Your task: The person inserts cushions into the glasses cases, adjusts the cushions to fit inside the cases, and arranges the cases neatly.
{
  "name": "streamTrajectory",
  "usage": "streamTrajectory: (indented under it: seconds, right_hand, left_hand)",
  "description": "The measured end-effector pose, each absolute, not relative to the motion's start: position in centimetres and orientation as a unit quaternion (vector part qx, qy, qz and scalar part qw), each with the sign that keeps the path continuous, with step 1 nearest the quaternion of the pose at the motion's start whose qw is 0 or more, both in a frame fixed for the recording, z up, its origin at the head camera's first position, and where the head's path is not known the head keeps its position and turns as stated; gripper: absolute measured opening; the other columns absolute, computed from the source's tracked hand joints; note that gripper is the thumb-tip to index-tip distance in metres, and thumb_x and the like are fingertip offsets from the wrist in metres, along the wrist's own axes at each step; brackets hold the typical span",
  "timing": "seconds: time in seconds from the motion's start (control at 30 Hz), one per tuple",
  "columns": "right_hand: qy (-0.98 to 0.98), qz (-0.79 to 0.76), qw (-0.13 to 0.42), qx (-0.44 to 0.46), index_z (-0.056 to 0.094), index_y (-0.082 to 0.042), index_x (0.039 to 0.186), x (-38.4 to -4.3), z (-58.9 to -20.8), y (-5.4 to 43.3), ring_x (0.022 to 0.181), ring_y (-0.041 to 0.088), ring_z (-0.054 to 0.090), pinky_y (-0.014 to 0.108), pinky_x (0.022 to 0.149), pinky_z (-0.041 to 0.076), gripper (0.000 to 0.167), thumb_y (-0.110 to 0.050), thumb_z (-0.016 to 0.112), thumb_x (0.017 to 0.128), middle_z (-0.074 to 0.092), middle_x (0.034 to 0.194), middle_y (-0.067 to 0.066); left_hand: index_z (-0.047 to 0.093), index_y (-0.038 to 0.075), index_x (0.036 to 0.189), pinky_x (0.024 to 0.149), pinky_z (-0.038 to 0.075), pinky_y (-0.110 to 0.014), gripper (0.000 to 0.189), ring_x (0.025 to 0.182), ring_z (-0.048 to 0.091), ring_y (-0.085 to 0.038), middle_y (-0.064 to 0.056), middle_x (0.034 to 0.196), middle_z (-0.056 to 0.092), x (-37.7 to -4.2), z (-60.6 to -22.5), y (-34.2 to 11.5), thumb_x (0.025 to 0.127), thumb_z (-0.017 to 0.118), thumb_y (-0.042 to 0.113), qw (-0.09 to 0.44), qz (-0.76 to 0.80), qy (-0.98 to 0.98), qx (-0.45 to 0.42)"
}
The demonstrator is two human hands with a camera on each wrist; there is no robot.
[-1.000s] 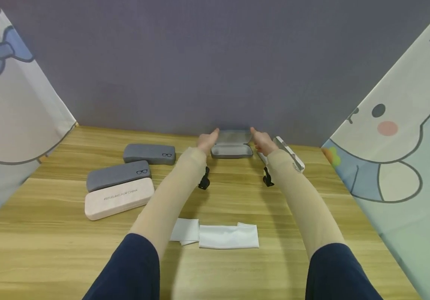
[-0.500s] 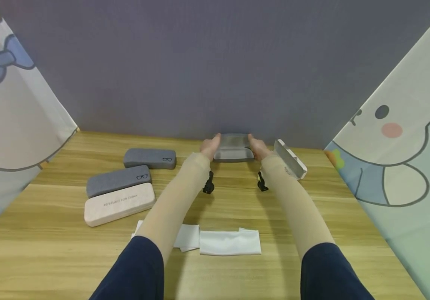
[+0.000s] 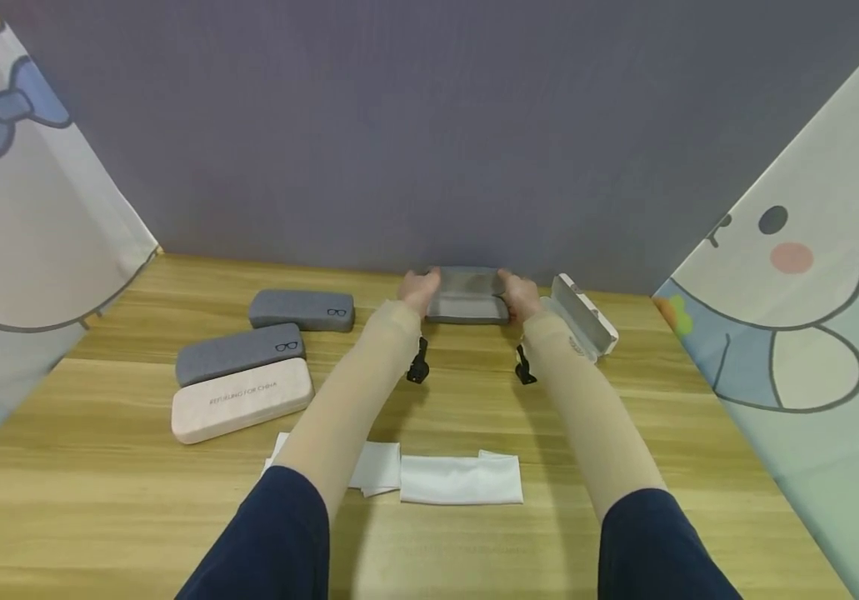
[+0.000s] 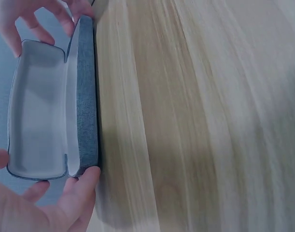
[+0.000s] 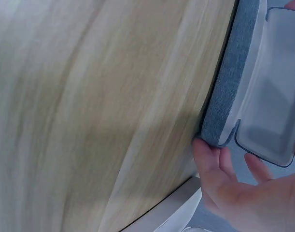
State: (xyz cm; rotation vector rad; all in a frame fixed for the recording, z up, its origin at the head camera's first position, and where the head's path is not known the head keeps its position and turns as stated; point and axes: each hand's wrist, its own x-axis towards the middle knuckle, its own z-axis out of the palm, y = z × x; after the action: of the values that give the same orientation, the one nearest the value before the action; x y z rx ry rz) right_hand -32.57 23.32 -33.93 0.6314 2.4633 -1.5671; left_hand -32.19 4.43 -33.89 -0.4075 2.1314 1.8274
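A grey glasses case (image 3: 468,310) stands unfolded at the back of the table, its pale lining facing up and its lid raised by the grey wall. My left hand (image 3: 418,292) holds its left end; my right hand (image 3: 519,295) holds the right end. In the left wrist view, the left hand's fingertips (image 4: 91,175) touch the end of the blue-grey base and its thumb lies by the lid's rim. The right wrist view has the right hand (image 5: 253,193) likewise, fingers on the base's corner and thumb at the lid's edge. Nothing lies inside the case.
Right of my hands a white glasses case (image 3: 582,317) stands open at a slant. At left lie two closed grey glasses cases (image 3: 302,310) (image 3: 240,354) and a closed white one (image 3: 242,400). Folded white cloths (image 3: 461,480) lie in front, partly under my left forearm in view.
My right hand has shifted slightly left, away from the white open case, which shows more. Both thumbs have come down from pointing up to bend at the lid's edges.
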Motion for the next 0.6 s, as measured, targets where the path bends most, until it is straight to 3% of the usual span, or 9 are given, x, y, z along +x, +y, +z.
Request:
streamTrajectory:
  seconds: [0.1, 0.17, 0.23, 0.3, 0.47, 0.6]
  right_hand:
    - [0.819, -0.522, 0.094, 0.218, 0.022, -0.011, 0.153, -32.2, -33.5, 23.2, 0.079, 0.020, 0.048, 0.035, 0.075, 0.048, 0.070, -0.050, 0.039, 0.098, 0.050, 0.100, 0.011]
    - [0.810, -0.532, 0.106, 0.223, 0.019, -0.012, 0.154, -31.8, -33.3, 23.1, 0.101, 0.028, 0.053, 0.041, 0.091, 0.050, 0.070, -0.049, 0.040, 0.098, 0.047, 0.127, 0.019]
    - [0.797, -0.548, 0.120, 0.224, 0.015, -0.013, 0.155, -31.6, -33.1, 23.0, 0.120, 0.036, 0.049, 0.048, 0.099, 0.048, 0.072, -0.048, 0.041, 0.098, 0.039, 0.143, 0.024]
    - [0.781, -0.565, 0.139, 0.225, 0.010, -0.014, 0.155, -31.3, -32.9, 22.9, 0.131, 0.040, 0.041, 0.050, 0.101, 0.047, 0.073, -0.048, 0.041, 0.098, 0.031, 0.149, 0.026]
    - [0.773, -0.570, 0.177, 0.213, 0.008, -0.016, 0.156, -30.6, -32.9, 22.2, 0.137, 0.044, 0.034, 0.048, 0.099, 0.049, 0.073, -0.048, 0.039, 0.098, 0.025, 0.151, 0.029]
    - [0.782, -0.561, 0.189, 0.196, 0.011, -0.014, 0.155, -29.6, -33.2, 21.1, 0.135, 0.046, 0.037, 0.050, 0.099, 0.049, 0.072, -0.048, 0.038, 0.098, 0.027, 0.150, 0.032]
  left_hand:
    - [0.010, 0.018, 0.156, 0.112, 0.036, -0.050, 0.068, 0.147, 0.022, -0.030, -0.006, 0.162, 0.013, -32.1, -33.8, 4.1, 0.098, 0.039, 0.039, 0.156, 0.629, 0.751, -0.129]
    - [0.007, 0.018, 0.156, 0.110, 0.037, -0.053, 0.068, 0.146, 0.023, -0.031, -0.006, 0.162, 0.012, -31.9, -33.7, 3.8, 0.098, 0.037, 0.034, 0.164, 0.624, 0.755, -0.118]
    - [0.006, 0.016, 0.156, 0.107, 0.039, -0.057, 0.069, 0.145, 0.024, -0.031, -0.007, 0.162, 0.012, -31.8, -33.6, 3.4, 0.095, 0.036, 0.029, 0.170, 0.620, 0.758, -0.110]
    - [0.002, 0.015, 0.156, 0.107, 0.037, -0.059, 0.071, 0.146, 0.021, -0.032, -0.007, 0.163, 0.008, -31.6, -33.4, 2.9, 0.094, 0.035, 0.025, 0.184, 0.626, 0.751, -0.097]
    - [-0.007, 0.017, 0.155, 0.110, 0.033, -0.060, 0.072, 0.146, 0.016, -0.041, -0.007, 0.163, -0.002, -30.7, -32.7, 0.9, 0.094, 0.032, 0.024, 0.229, 0.637, 0.733, -0.067]
    - [-0.002, 0.014, 0.156, 0.110, 0.032, -0.060, 0.067, 0.145, 0.016, -0.043, -0.013, 0.162, 0.004, -29.9, -32.6, -0.5, 0.097, 0.028, 0.025, 0.250, 0.623, 0.739, -0.056]
